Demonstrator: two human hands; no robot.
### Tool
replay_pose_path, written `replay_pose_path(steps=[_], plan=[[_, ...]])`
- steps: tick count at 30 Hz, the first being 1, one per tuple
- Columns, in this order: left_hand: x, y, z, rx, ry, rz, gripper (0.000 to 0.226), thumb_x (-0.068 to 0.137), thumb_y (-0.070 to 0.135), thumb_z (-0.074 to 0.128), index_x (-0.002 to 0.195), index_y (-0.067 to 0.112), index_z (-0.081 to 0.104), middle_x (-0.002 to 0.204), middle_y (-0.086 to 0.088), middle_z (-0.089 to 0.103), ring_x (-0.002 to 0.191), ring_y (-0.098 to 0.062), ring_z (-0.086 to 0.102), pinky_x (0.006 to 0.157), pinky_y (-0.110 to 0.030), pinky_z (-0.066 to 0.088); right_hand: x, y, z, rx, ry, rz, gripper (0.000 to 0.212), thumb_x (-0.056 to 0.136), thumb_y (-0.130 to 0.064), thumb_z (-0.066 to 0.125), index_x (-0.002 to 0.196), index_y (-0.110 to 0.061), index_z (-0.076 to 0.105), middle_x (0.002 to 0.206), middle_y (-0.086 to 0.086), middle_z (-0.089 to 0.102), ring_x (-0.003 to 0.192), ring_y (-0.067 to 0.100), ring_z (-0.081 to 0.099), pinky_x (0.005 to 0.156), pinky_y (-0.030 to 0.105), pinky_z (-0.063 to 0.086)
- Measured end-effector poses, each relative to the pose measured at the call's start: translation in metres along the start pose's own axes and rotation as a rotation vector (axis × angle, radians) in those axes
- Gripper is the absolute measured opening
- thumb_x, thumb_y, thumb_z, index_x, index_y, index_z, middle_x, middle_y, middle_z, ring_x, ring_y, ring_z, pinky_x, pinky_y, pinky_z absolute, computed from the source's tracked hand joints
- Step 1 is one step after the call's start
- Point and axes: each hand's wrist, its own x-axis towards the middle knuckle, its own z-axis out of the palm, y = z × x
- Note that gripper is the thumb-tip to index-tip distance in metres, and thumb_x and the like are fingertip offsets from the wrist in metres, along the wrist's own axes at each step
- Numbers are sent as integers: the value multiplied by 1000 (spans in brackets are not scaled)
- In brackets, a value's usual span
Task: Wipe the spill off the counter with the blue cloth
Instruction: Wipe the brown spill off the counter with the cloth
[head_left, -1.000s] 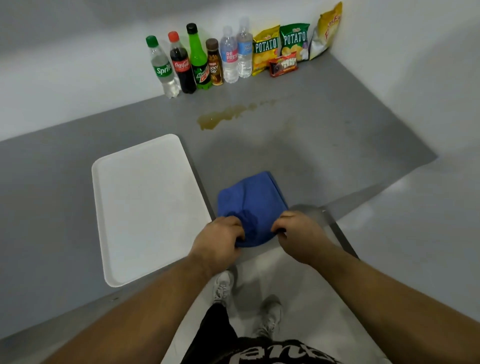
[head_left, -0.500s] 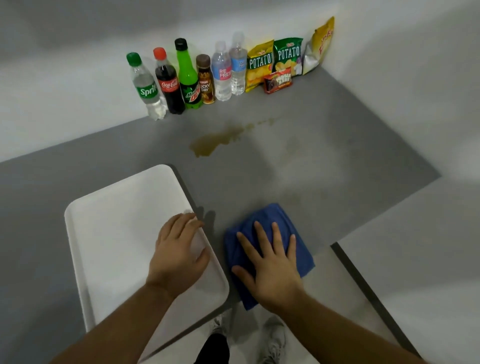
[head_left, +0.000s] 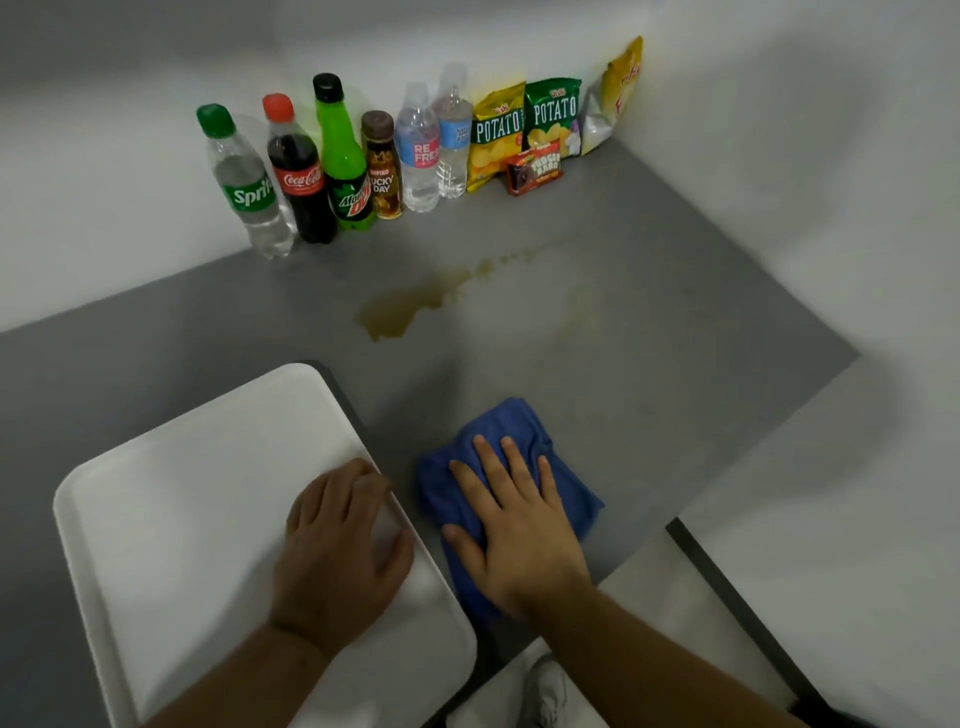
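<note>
The folded blue cloth (head_left: 511, 423) lies on the grey counter (head_left: 649, 353) near its front edge. My right hand (head_left: 514, 525) presses flat on the cloth, fingers spread. A brownish spill (head_left: 400, 312) stretches across the counter farther back, well apart from the cloth, trailing to the right in small drops. My left hand (head_left: 337, 551) rests palm down on the right edge of the white tray (head_left: 171, 509), fingers loosely curled, holding nothing.
Several drink bottles (head_left: 311, 166) stand in a row against the back wall, with snack bags (head_left: 550, 119) and a small red packet (head_left: 535, 169) to their right. White walls close the back and right. The counter's front edge runs just below my hands.
Both hands let go of the cloth's near edge. The right hand laid flat on the cloth and the left moved onto the tray. Since half a second ago, the left fingers curled slightly.
</note>
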Motion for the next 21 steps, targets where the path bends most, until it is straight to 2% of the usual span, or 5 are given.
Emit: replay_pose_path(steps=[6,11,15,19,21], plan=[[10,8,5,2,-48,30,46,86,55,51,114,21,65,143,-9,55,138,-34,47,119,-59,33,-28,48,-4,-25,39,153,83,90,-89,28,159,-42,24,174,-3,-5,159,30,-9,123,61,-3],[16,14,11,30,-124,47,52,87,56,50,121,20,67,141,-3,59,142,-28,46,119,-59,34,28,44,-21,30,22,236,96,84,-94,24,162,-45,-2,174,-4,-6,158,37,-12,120,70,-5],[17,14,14,45,-141,37,55,86,54,52,125,18,66,141,-5,60,139,-28,49,116,-58,39,36,22,-14,-29,10,141,77,97,-81,10,164,-41,4,173,-5,-8,157,33,-20,122,63,-13],[17,16,13,50,-124,37,57,85,53,51,126,17,65,140,-7,61,135,-29,53,115,-58,40,-6,31,-5,1,22,-40,63,105,-68,21,163,-42,16,174,-10,6,160,27,-5,124,56,-3],[18,17,12,43,-118,29,58,85,53,51,128,17,64,144,-7,58,135,-29,52,116,-57,40,-23,49,-5,5,24,-55,65,105,-67,26,163,-43,11,173,-14,5,160,23,-2,124,56,3]])
